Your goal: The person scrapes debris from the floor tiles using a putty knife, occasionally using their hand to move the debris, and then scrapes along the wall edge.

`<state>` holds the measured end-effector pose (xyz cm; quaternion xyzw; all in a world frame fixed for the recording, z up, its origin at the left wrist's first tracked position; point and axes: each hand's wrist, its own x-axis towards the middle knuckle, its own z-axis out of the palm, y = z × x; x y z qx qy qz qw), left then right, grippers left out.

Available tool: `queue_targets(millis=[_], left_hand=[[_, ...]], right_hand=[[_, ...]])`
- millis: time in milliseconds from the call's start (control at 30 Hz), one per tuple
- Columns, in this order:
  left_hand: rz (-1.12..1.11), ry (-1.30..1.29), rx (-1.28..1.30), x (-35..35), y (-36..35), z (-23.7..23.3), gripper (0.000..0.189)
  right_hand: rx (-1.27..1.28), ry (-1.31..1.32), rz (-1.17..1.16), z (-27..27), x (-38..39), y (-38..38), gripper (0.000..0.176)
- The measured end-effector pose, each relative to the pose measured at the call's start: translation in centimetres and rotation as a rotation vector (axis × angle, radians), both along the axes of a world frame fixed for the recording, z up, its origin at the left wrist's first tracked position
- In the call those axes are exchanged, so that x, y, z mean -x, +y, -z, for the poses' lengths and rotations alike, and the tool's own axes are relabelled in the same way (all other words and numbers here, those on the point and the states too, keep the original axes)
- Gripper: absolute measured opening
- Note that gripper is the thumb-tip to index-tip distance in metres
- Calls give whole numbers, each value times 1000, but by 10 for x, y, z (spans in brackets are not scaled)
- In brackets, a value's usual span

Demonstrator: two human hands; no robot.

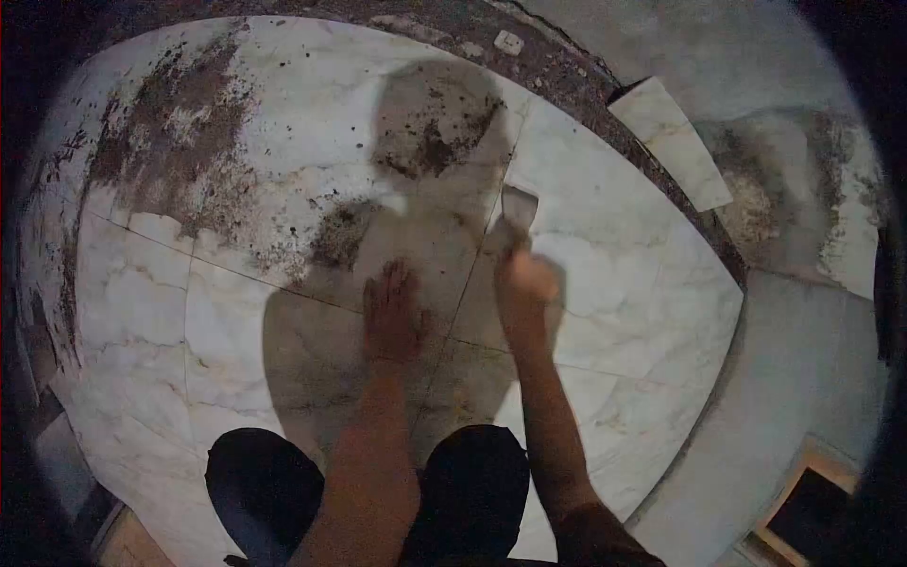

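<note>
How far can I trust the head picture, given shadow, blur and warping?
Head view: a head-and-shoulders shadow darkens the left hand and middle tiles; head view: the right hand looks blurred; head view: the tiles' outer edge bows, likely lens distortion, and the corners go black.

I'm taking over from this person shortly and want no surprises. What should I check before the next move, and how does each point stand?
1. Flat-bladed tool held: ok, right hand is closed on it.
2. Left hand clear of the blade: ok, palm down, fingers spread, apart from it.
3. Blade edge touching the tiles: cannot tell, too blurred.
4. Lighting: not ok, the person's shadow covers the left hand and dirt ahead.
5. Tiles clean: not ok, a large dirt patch remains at upper left.
6. Loose slab away from both hands: ok, off to the right.
</note>
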<state>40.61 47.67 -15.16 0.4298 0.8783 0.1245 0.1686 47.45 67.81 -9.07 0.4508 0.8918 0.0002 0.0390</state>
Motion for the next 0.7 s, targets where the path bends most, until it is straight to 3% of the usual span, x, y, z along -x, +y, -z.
queue_targets(millis=[33,100,167,233,300,433,533,600,700], left_hand=[[-32,36,-111,-2,-1,5,68],[-35,9,-52,-4,-1,6,70],[-43,1,-3,3,2,5,71],[-22,-15,7,-1,1,3,70],[-18,5,-22,1,2,1,70],[-14,-29,13,3,3,-12,67],[-30,-3,66,1,6,-8,67],[-30,14,46,-1,4,-7,67],[-23,-16,82,3,9,-20,69]], right_hand=[[-6,21,-9,2,7,15,30],[-62,85,-142,-1,25,47,31],[31,127,-6,-17,50,60,32],[37,52,-4,-12,26,35,30],[182,-90,163,-16,24,14,28],[11,134,21,13,49,85,28],[25,158,7,-5,60,93,27],[55,139,69,-11,37,48,26],[106,135,80,-2,29,47,24]])
